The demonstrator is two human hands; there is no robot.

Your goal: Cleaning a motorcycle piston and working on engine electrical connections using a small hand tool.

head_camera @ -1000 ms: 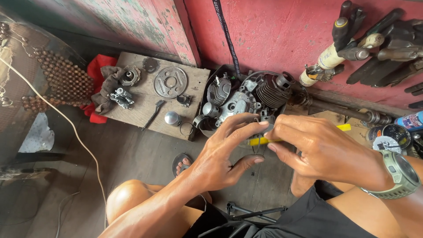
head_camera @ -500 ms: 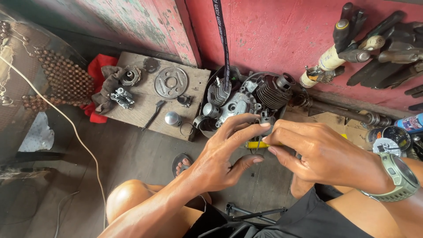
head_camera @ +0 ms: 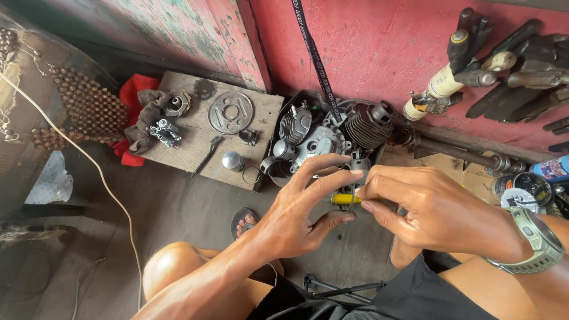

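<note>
Small yellow cylindrical piece (head_camera: 345, 199) with a dark metal part above it, pinched at picture centre, just toward 3 o'clock. Left hand (head_camera: 296, 219) closed on it from 9 o'clock, thumb beneath, fingers curled over the top. Right hand (head_camera: 435, 210), wearing a grey-green wristwatch (head_camera: 536, 242), nipping it from 3 o'clock with fingertips; both grips tight, barely any gap. Held above the grey plank floor (head_camera: 178, 207), just below the heap of finned grey engine parts (head_camera: 338, 130).

At 3 o'clock, by the frame edge: a round flat tin with a dark lid (head_camera: 530, 188), and a blue-and-white can lying on its side (head_camera: 551, 169). At 12 o'clock, a black printed strap (head_camera: 311, 47) hanging down the red wall (head_camera: 367, 53). At 10 o'clock, a worn wooden board (head_camera: 195, 142) carrying a round perforated metal disc (head_camera: 230, 112).
</note>
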